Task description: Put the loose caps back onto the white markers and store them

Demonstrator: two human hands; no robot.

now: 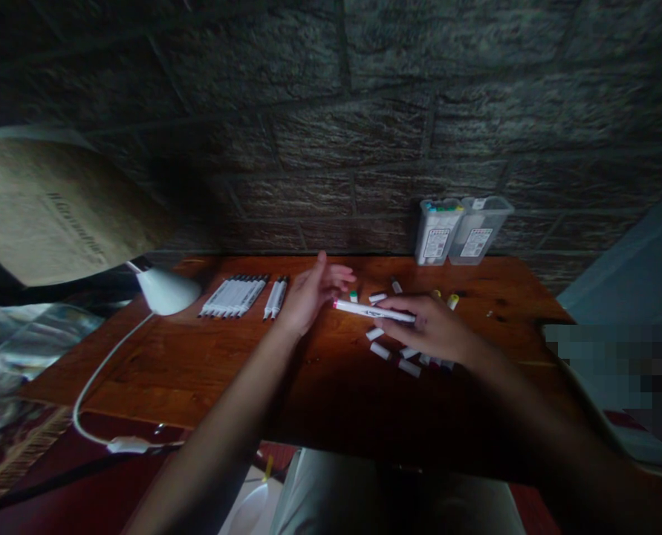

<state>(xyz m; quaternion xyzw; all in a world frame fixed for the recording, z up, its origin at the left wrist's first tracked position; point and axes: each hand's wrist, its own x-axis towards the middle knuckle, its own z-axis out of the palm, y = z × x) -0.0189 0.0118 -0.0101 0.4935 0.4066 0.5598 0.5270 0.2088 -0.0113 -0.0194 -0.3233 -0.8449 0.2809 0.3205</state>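
Note:
My right hand (423,323) is closed around a white marker (364,308), which lies nearly level with its pink-marked end pointing left. My left hand (315,292) is open beside that end, thumb raised and fingers stretched; whether it touches the marker I cannot tell. Under and around my right hand are several loose white marker caps (380,350), some partly hidden by it. A green-ended cap (354,296) sits between my hands, and a yellow-ended one (452,301) is behind the right. Left of my left hand lie a small group of markers (276,297) and a longer row of markers (233,296).
At the back right of the wooden table (319,379) stand two clear plastic cases, a filled case (437,238) and a second case (480,232), against the brick wall (336,178). A lamp (166,290) with a paper shade (57,212) is at left, its white cord (93,379) crossing the table.

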